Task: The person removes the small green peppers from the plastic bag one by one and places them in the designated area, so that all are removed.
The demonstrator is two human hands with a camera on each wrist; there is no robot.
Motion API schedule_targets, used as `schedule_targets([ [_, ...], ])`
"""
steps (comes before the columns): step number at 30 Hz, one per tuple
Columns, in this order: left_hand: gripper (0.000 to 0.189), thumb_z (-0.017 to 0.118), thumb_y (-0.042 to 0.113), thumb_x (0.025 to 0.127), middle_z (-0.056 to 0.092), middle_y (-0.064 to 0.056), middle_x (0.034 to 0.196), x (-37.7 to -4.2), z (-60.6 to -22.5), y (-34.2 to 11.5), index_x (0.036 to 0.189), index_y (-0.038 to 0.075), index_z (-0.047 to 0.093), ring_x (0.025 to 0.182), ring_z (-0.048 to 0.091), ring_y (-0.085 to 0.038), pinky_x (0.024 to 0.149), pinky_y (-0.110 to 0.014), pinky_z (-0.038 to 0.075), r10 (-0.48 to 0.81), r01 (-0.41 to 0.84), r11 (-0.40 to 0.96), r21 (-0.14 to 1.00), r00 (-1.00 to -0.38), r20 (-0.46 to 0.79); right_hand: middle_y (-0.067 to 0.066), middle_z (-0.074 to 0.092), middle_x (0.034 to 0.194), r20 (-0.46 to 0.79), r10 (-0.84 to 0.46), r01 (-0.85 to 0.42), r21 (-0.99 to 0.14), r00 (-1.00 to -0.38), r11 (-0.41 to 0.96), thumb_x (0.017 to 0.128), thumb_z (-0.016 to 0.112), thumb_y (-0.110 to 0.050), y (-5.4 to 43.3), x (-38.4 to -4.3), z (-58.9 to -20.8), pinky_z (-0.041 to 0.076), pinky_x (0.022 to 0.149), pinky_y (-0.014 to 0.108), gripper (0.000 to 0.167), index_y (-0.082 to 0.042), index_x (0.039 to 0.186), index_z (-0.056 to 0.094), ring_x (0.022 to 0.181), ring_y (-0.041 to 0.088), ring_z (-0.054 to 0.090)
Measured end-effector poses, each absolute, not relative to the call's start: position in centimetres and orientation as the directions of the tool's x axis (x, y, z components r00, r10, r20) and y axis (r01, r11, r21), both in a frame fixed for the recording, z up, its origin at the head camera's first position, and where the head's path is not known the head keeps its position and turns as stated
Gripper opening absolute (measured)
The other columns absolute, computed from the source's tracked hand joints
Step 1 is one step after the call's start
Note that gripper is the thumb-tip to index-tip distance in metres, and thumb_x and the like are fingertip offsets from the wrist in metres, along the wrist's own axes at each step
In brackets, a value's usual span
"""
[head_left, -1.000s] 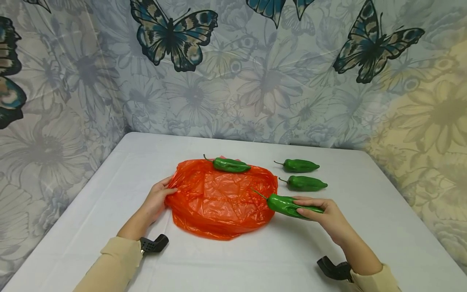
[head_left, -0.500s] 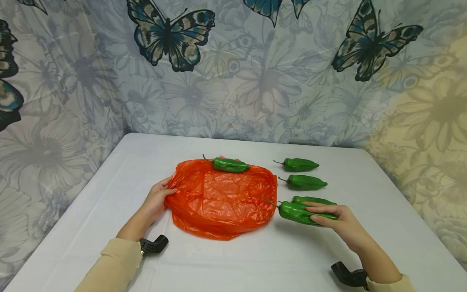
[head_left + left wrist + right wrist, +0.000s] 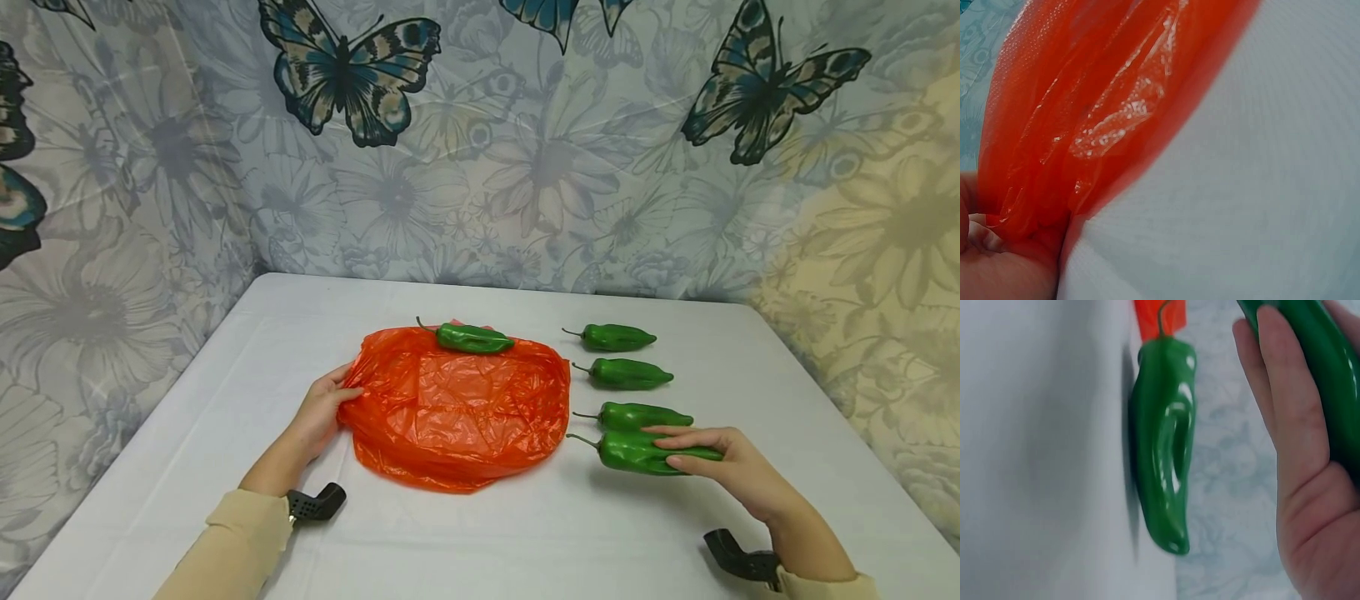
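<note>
My left hand pinches the left edge of a red-orange plastic bag lying flattened on the table; the left wrist view shows the gathered film between thumb and fingers. At the bag's far edge rests one green pepper. To the right of the bag, my right hand grips another green pepper by its tip half, stem toward the bag. That pepper casts a shadow below it. Just behind it lies a third pepper, seen upright in the right wrist view.
Two more green peppers, one farther back and one nearer, form a row on the right with their stems pointing left. The white-covered table meets a butterfly-patterned cloth backdrop at its rear edge.
My right hand has carried its pepper right and toward me, away from the bag's edge, uncovering the pepper behind it. The left hand and the bag have stayed in place.
</note>
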State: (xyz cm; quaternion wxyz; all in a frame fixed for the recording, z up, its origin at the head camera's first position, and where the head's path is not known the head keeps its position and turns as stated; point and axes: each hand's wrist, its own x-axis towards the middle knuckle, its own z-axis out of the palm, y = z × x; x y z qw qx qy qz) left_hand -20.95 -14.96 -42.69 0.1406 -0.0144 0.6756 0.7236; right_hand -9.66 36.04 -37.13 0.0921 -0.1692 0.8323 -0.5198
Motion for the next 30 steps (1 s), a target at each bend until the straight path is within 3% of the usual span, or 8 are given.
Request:
schedule_targets([
  [19, 0.057, 0.039, 0.004, 0.095, 0.029, -0.014, 0.151, -21.0, -42.7, -15.0, 0.149, 0.007, 0.02, 0.098, 0.054, 0.003, 0.082, -0.012, 0.048, 0.186, -0.228, -0.05, 0.972, -0.959, -0.215, -0.017, 0.06, 0.123, -0.092, -0.421, -0.106, -0.9, -0.902, 0.423, 0.089, 0.057, -0.003, 37.9, -10.3, -39.2, 0.038, 0.084, 0.01, 0.028, 0.007, 0.114, 0.063, 0.115, -0.017, 0.041],
  [30, 0.057, 0.039, 0.003, 0.095, 0.029, -0.014, 0.151, -21.0, -42.7, -15.0, 0.148, 0.006, 0.021, 0.099, 0.053, 0.002, 0.082, -0.012, 0.048, 0.183, -0.226, -0.054, 0.973, -0.96, -0.213, -0.018, 0.06, 0.124, -0.07, -0.498, -0.13, -0.926, -0.865, 0.356, 0.09, 0.052, 0.001, 38.3, -10.4, -40.0, 0.042, 0.087, 0.011, 0.028, 0.01, 0.115, 0.06, 0.116, -0.013, 0.044],
])
